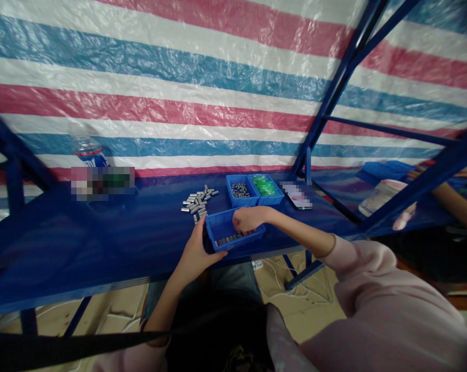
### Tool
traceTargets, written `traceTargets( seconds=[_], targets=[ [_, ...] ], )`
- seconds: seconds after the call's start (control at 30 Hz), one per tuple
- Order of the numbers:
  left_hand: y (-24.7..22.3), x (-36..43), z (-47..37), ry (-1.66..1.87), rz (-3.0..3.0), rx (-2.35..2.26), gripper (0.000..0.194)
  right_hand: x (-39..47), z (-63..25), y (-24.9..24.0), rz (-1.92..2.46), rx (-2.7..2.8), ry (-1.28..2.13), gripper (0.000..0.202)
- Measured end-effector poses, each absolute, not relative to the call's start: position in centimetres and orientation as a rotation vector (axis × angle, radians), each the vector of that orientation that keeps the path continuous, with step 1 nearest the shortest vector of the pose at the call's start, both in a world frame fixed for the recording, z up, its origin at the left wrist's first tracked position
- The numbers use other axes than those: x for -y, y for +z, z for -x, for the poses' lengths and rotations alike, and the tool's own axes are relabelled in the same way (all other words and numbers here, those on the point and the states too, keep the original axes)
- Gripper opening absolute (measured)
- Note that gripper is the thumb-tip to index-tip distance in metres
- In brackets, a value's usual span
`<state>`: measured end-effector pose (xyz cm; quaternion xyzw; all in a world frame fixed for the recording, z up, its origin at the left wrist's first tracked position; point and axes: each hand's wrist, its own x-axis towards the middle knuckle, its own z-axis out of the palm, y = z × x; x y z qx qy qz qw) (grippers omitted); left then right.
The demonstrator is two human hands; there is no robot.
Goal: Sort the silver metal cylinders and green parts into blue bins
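Note:
A blue tray (219,223) sits near the front edge of the table, with a row of small metal cylinders (227,239) along its near side. My left hand (196,253) grips the tray's left end, thumb at the front wall and fingers at the far corner. Inside the tray's right part is my right hand (249,219), its fingers curled down; what they hold, if anything, is hidden. Loose metal cylinders (196,201) lie piled on the table behind the tray. Behind it stand a blue bin of small metal parts (240,190) and one with green pieces (265,186).
A phone (297,195) lies right of the bins on the blue table (140,232). At the back left stands a plastic bottle (89,150). Blue frame bars (330,98) slant up at right; beyond them are a white tub (382,196) and another person's hands (421,175).

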<state>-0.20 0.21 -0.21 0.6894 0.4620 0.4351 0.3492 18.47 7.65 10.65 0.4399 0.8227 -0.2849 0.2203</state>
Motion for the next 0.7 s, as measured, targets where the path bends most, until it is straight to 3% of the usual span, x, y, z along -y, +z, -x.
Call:
traceTargets(
  seconds=[0.37, 0.5, 0.6, 0.7],
  targets=[
    [0.0, -0.1, 0.2, 1.126, -1.770, -1.196, 0.105, -8.0, -18.8, 10.2, -1.248, -2.266, -0.994, 0.033],
    [0.1, -0.1, 0.2, 1.119, -1.766, -1.187, 0.104, -7.8, -18.5, 11.2, -1.242, -2.307, -0.925, 0.034],
    [0.1, -0.1, 0.2, 1.118, -1.760, -1.190, 0.104, -7.8, -17.7, 11.7, -1.130, -2.487, -0.855, 0.033],
    [0.0, 0.0, 0.2, 1.114, -1.781, -1.218, 0.105, -8.0, -17.0, 11.1, -0.934, -2.560, -0.998, 0.035]
  ],
)
